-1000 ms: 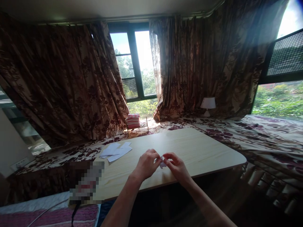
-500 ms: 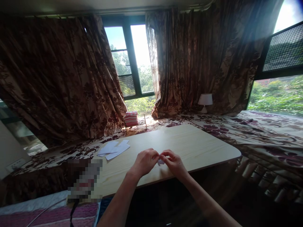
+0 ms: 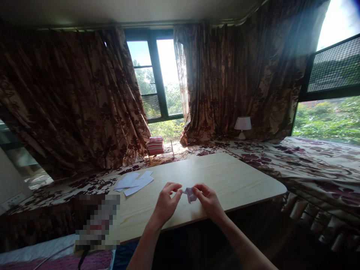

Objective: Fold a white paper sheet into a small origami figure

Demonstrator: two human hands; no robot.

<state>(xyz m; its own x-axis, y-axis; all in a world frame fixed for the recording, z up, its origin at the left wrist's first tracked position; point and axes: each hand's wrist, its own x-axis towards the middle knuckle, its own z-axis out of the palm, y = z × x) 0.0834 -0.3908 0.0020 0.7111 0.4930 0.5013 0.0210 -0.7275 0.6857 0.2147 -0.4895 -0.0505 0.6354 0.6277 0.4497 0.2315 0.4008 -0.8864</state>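
A small folded piece of pale paper (image 3: 190,194) is held between both hands just above the light wooden table (image 3: 230,176). My left hand (image 3: 165,202) pinches its left tip with thumb and forefinger. My right hand (image 3: 207,198) grips its right side with fingers curled. Both hands are near the table's front edge, in the middle.
Several loose white paper sheets (image 3: 134,182) lie on the table's far left. A blurred-out object (image 3: 97,221) sits at the front left corner. Floral bedding (image 3: 309,165) surrounds the table; a small lamp (image 3: 242,125) and a striped box (image 3: 156,144) stand by the curtained windows.
My hands have drawn slightly apart, and the folded paper between them now shows more, stretched out wider. The view has shifted a little.
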